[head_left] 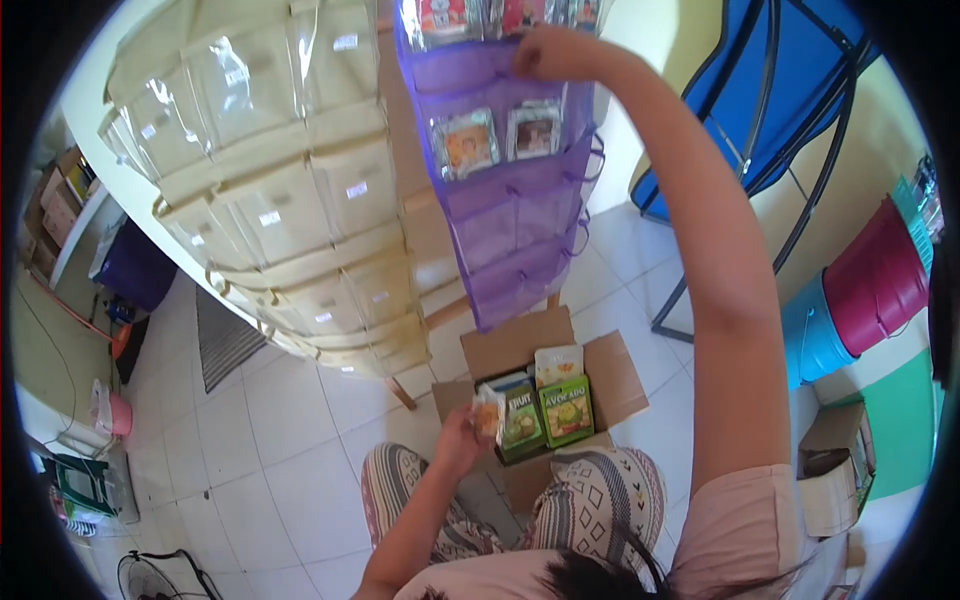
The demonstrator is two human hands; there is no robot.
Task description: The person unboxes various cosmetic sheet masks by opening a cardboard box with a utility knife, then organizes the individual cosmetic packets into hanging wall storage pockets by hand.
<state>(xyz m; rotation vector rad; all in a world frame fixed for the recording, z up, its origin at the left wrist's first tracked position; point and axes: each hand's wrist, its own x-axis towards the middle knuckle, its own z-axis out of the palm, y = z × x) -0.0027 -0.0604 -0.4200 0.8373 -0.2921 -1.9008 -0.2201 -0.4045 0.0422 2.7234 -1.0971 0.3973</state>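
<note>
My left hand (461, 441) holds a small clear-wrapped packet (489, 416) with an orange picture, low over the left side of an open cardboard box (617, 378). Inside the box stand a green avocado pack (567, 412), a green fruit pack (521, 418) and a pale pack (558, 366). High up, my right hand (548, 54) is at the upper part of a purple hanging organizer (510, 228), its fingers curled; what they grip is too small to make out. Below that hand, two wrapped packets (465, 143) sit in a row of pockets, and more packets (445, 20) fill the top row.
A cream hanging organizer (290, 200) with clear pockets hangs at the left. Blue folded furniture (760, 90) with dark legs leans at the upper right. Maroon (878, 270) and light blue (818, 330) buckets lie at the right, above another cardboard box (832, 470).
</note>
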